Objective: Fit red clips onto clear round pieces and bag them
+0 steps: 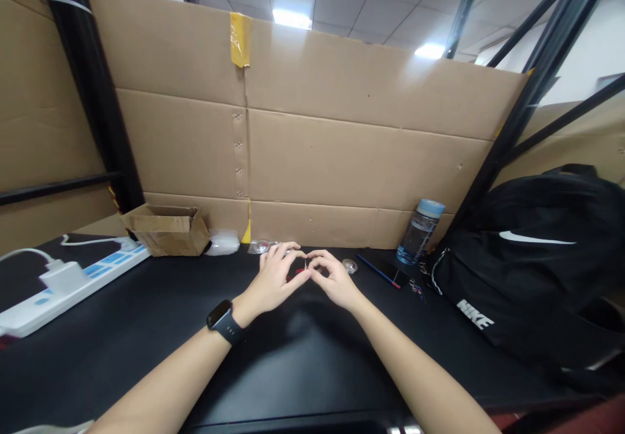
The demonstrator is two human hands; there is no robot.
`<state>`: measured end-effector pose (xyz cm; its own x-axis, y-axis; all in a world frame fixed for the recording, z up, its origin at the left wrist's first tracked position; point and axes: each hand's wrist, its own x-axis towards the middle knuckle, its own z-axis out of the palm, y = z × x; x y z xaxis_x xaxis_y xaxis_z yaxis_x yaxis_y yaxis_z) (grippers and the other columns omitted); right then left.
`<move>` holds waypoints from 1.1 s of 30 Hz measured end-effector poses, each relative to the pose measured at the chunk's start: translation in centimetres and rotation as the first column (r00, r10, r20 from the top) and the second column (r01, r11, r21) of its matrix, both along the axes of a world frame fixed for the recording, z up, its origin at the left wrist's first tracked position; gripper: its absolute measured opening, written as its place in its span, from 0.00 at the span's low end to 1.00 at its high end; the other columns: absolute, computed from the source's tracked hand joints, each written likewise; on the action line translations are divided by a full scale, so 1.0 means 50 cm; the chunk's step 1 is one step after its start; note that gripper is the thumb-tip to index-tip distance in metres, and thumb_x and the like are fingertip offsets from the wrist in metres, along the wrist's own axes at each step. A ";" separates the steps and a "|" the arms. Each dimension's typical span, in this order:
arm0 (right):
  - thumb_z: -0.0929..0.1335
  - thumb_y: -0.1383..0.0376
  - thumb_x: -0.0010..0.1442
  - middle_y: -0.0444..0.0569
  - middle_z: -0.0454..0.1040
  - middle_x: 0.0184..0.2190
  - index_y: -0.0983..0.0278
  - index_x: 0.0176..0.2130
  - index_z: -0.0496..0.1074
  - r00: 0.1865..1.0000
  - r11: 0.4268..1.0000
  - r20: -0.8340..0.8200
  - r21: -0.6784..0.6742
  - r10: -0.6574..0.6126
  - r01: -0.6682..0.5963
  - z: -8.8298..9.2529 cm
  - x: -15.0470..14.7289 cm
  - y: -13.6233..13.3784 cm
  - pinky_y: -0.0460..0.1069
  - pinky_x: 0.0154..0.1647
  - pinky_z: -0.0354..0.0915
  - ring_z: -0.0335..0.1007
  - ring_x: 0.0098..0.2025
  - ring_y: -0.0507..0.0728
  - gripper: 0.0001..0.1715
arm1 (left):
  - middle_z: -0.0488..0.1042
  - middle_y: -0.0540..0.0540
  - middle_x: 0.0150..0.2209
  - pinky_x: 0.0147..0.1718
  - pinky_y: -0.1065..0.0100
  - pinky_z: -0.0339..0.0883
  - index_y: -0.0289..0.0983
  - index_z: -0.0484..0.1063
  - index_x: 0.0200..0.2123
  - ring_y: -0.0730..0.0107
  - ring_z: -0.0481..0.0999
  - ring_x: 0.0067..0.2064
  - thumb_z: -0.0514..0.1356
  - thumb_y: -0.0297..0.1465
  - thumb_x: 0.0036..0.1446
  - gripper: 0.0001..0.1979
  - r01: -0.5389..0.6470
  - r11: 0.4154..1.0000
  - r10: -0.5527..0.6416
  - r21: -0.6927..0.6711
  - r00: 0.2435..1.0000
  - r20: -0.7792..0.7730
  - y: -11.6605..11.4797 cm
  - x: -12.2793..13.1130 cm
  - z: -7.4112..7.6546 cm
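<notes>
Over the far middle of the black table (303, 362), my left hand (271, 282) and my right hand (338, 282) meet at their fingertips. Both are closed in a pinch around a tiny thin, pale thing (306, 264), too small to name. Something small and red (299, 271) shows between the hands, partly hidden by the fingers. Just right of my right hand lies a small round clear item (349, 265). Behind my left hand is a clear plastic packet (261, 246), its contents unclear.
A white power strip (110, 270) and an open cardboard box (168, 232) stand left, near a translucent plastic bag (223, 243). To the right are a thin blue stick (378, 271), a small metal item (416, 289), a water bottle (417, 232) and a black backpack (537, 258). Cardboard (342, 154) walls the back.
</notes>
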<state>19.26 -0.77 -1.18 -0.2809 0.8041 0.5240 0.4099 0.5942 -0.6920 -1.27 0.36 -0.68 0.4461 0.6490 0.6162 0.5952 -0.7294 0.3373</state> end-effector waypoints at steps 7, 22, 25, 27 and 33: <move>0.68 0.62 0.63 0.52 0.70 0.54 0.61 0.33 0.77 0.999 0.999 0.014 -0.024 -0.034 0.034 0.003 0.013 0.011 0.55 0.53 0.63 0.65 0.57 0.60 0.09 | 0.68 0.47 0.58 0.56 0.47 0.55 0.47 0.75 0.44 0.50 0.61 0.60 0.57 0.48 0.63 0.15 0.026 0.998 -0.033 -0.060 0.992 -0.123 0.017 -0.006 -0.019; 0.75 0.63 0.55 0.53 0.72 0.51 0.60 0.45 0.77 0.895 1.000 0.446 0.002 -0.027 0.029 -0.020 0.136 0.065 0.57 0.56 0.64 0.70 0.52 0.60 0.16 | 0.74 0.49 0.43 0.48 0.62 0.60 0.47 0.82 0.30 0.59 0.72 0.49 0.73 0.34 0.46 0.05 0.092 0.977 -0.159 -0.193 0.916 -0.369 0.103 -0.113 -0.015; 0.76 0.68 0.50 0.54 0.74 0.48 0.63 0.48 0.77 0.853 0.974 0.478 0.025 -0.211 0.227 -0.032 0.194 0.088 0.57 0.55 0.64 0.71 0.49 0.60 0.23 | 0.75 0.49 0.40 0.47 0.61 0.60 0.47 0.82 0.28 0.59 0.73 0.47 0.72 0.33 0.48 0.03 0.099 0.977 -0.163 -0.190 0.918 -0.360 0.095 -0.096 -0.030; 0.76 0.67 0.48 0.54 0.75 0.46 0.64 0.47 0.77 0.829 0.960 0.509 -0.013 -0.233 0.278 -0.041 0.224 0.098 0.56 0.53 0.65 0.72 0.47 0.60 0.24 | 0.75 0.49 0.39 0.45 0.62 0.60 0.46 0.80 0.27 0.60 0.73 0.45 0.70 0.31 0.50 0.03 0.087 0.978 -0.153 -0.188 0.917 -0.369 0.085 -0.084 -0.035; 0.74 0.68 0.51 0.55 0.78 0.44 0.65 0.48 0.76 0.816 0.936 0.494 -0.014 -0.300 0.353 -0.059 0.250 0.111 0.54 0.49 0.66 0.74 0.43 0.60 0.23 | 0.75 0.48 0.37 0.43 0.64 0.58 0.41 0.75 0.29 0.62 0.72 0.44 0.63 0.29 0.59 0.06 0.153 0.979 -0.192 -0.134 0.911 -0.364 0.059 -0.064 -0.033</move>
<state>31.77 4.79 -4.14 -0.1857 0.9339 0.3055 0.8610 0.3045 -0.4074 -4.47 3.29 -2.34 0.7414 0.5909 0.3180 0.5600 -0.8059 0.1921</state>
